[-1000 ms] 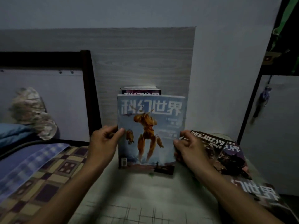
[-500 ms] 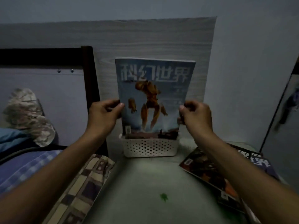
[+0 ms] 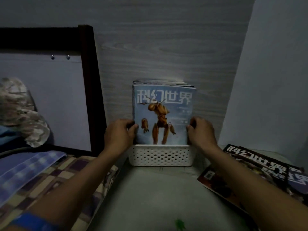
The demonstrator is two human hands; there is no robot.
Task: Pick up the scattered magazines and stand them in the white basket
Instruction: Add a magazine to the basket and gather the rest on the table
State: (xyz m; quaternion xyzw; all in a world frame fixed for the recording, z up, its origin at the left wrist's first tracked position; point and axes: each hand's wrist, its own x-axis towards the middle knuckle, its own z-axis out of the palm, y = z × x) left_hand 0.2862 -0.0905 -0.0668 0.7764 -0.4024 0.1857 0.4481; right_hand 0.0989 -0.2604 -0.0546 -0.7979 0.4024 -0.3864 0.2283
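Note:
A blue magazine [image 3: 164, 114] with an orange robot on its cover stands upright in the white perforated basket [image 3: 160, 155], in front of other upright magazines whose top edges show behind it. My left hand [image 3: 120, 133] pinches its left edge just above the basket rim. My right hand [image 3: 202, 130] grips its right edge at the same height. Two or three more magazines [image 3: 260, 170] lie flat and overlapping on the table to the right, partly hidden by my right forearm.
The basket stands on a pale table [image 3: 155, 197] against a grey wood-grain wall panel. A bed with a checked cover [image 3: 55, 177] and a dark headboard frame [image 3: 90, 84] borders the left. A white wall closes the right side.
The blue magazine was raised above the basket, then lowered into it; its bottom now sits inside, in front of the others. Both hands came down with it.

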